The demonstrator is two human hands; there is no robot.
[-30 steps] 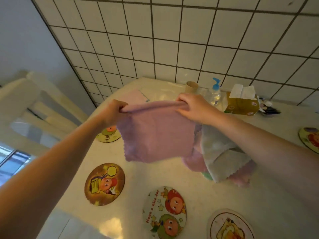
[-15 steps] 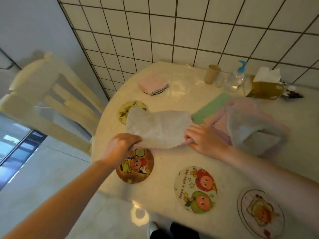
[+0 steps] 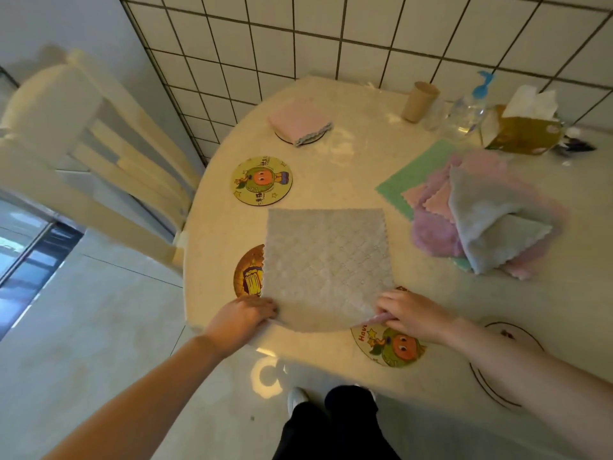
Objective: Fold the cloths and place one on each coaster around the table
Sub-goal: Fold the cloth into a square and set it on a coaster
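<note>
A grey cloth (image 3: 326, 257) lies spread flat near the table's front edge. My left hand (image 3: 243, 315) pinches its near left corner and my right hand (image 3: 409, 313) pinches its near right corner, where the pink underside shows. The cloth partly covers a brown coaster (image 3: 247, 275) and touches a green cartoon coaster (image 3: 389, 346). Another cartoon coaster (image 3: 262, 180) lies bare behind it. A folded pink cloth (image 3: 300, 120) sits on a far coaster. A heap of pink, purple, grey and green cloths (image 3: 477, 210) lies at the right.
A white coaster (image 3: 507, 336) shows under my right forearm. A paper cup (image 3: 419, 101), a pump bottle (image 3: 471, 107) and a tissue box (image 3: 522, 127) stand by the tiled wall. A cream chair (image 3: 83, 151) stands left of the round table (image 3: 365, 161).
The cloth was held up in the air, then lowered and pulled toward me; it now lies flat on the table with both hands at its near corners.
</note>
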